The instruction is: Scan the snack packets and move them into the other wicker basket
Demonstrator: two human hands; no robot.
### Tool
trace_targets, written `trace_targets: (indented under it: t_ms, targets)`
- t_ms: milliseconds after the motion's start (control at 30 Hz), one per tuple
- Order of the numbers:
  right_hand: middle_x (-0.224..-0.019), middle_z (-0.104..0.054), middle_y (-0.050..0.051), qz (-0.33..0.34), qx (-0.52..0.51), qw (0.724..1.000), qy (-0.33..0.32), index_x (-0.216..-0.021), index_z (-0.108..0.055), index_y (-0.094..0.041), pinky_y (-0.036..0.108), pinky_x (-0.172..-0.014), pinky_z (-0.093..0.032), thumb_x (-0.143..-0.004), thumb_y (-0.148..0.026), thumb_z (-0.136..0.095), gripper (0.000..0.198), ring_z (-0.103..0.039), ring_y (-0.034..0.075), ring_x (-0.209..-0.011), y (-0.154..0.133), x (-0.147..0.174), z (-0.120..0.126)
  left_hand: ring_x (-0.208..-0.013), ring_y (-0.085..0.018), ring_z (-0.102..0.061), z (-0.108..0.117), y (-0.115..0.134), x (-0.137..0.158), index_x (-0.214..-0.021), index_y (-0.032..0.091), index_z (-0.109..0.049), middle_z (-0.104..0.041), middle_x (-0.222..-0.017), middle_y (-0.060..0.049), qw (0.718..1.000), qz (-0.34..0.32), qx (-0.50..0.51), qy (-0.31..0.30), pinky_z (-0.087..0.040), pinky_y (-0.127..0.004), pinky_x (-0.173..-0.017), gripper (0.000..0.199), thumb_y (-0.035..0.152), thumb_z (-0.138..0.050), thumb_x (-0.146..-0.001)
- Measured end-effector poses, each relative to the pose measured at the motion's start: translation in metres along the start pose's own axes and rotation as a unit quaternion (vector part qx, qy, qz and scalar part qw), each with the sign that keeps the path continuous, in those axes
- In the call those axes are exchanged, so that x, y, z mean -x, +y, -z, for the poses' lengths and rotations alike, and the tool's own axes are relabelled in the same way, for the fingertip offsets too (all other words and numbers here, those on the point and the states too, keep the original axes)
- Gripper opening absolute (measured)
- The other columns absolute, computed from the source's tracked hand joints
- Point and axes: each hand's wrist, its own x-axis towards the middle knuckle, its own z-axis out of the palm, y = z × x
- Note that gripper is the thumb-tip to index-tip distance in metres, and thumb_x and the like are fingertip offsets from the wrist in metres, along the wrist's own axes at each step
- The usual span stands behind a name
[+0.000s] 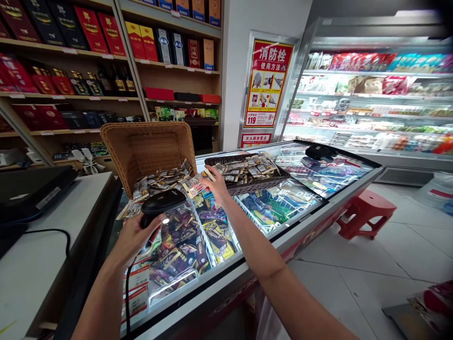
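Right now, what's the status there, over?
Left hand grips black scanner. Right hand pinches a snack packet between tan wicker basket and dark tray. Nothing blocking either hand, over.

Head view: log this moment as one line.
left hand: grips barcode scanner | right hand: pinches snack packet | tan wicker basket: tilted, packets inside | dark basket: packets, on freezer lid

A glass-topped chest freezer (pixel 320 200) carried a tilted tan wicker basket (pixel 148 148) and a dark flat wicker tray (pixel 274 180) of packets.
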Motion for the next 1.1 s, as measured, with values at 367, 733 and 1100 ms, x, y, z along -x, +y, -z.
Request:
trace_targets:
  t_ms: [367,733,1100]
  targets:
    - [-0.106,-0.068,0.002,-0.006,0.023,1.000,0.017,-0.130,-0.071,-0.029,0.023,-0.049,-0.043,-0.065,-0.035,-0.091,0.068,-0.051,0.009,-0.064,0.004,-0.002,0.001,-0.046,-0.015,-0.045,-0.007,0.005,0.001,-0.067,0.022,-0.061,-0.052,-0.048,0.003,0.999,0.008,-0.019,0.036,-0.035,-0.025,-0.047,0.054,0.071,-0.085,-0.069]
    - [-0.104,-0.067,0.002,-0.009,0.035,0.999,0.021,-0.130,-0.070,-0.028,0.024,-0.050,-0.042,-0.071,-0.034,-0.086,0.062,-0.049,0.010,-0.063,0.008,-0.008,0.008,-0.046,-0.017,-0.047,-0.002,0.000,-0.004,-0.060,0.023,-0.054,-0.054,-0.047,0.001,0.992,-0.012,-0.113,0.058,-0.033,-0.028,-0.050,0.067,0.085,-0.080,-0.060]
    - [-0.105,-0.065,0.008,0.105,0.365,0.894,0.238,-0.108,-0.054,-0.023,0.040,-0.091,-0.054,-0.085,-0.021,-0.070,0.028,-0.067,0.027,-0.101,-0.046,-0.052,0.019,-0.052,-0.016,-0.048,0.008,-0.002,-0.008,-0.069,0.025,-0.065,-0.059,-0.054,0.004,0.983,0.007,0.068,0.172,-0.038,-0.026,-0.049,0.053,0.073,-0.089,-0.065]
